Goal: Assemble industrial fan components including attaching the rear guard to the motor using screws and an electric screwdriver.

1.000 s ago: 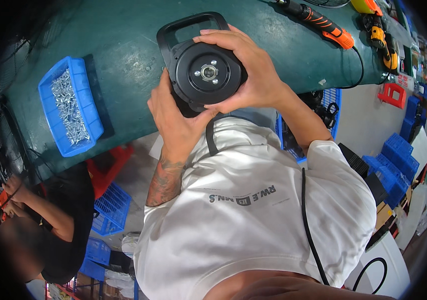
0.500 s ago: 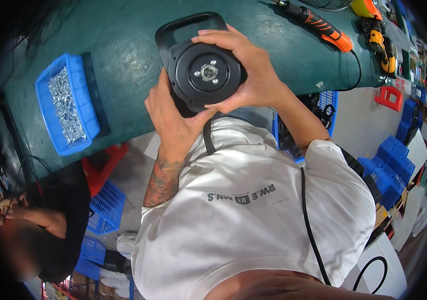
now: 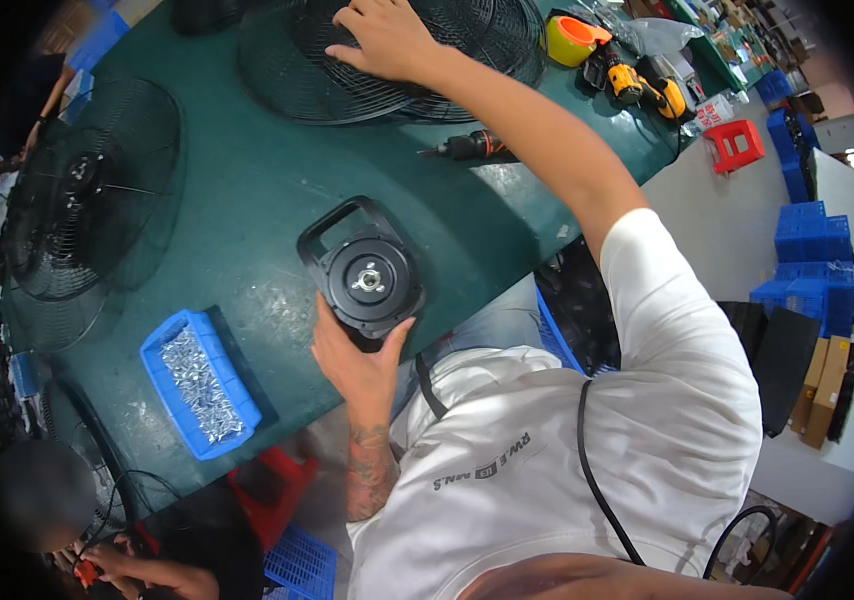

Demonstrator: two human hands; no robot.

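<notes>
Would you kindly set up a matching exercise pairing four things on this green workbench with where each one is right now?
Things:
1. black fan motor
2. blue bin of screws
3. wire fan grille
4. yellow cordless drill

Places:
A. under the right hand, at the far edge of the bench
B. held by the left hand, near the bench's front edge
C. far right of the bench, beside a roll of tape
D. left of the motor, touched by no hand

Pairs: 1-B, 2-D, 3-A, 4-C
</notes>
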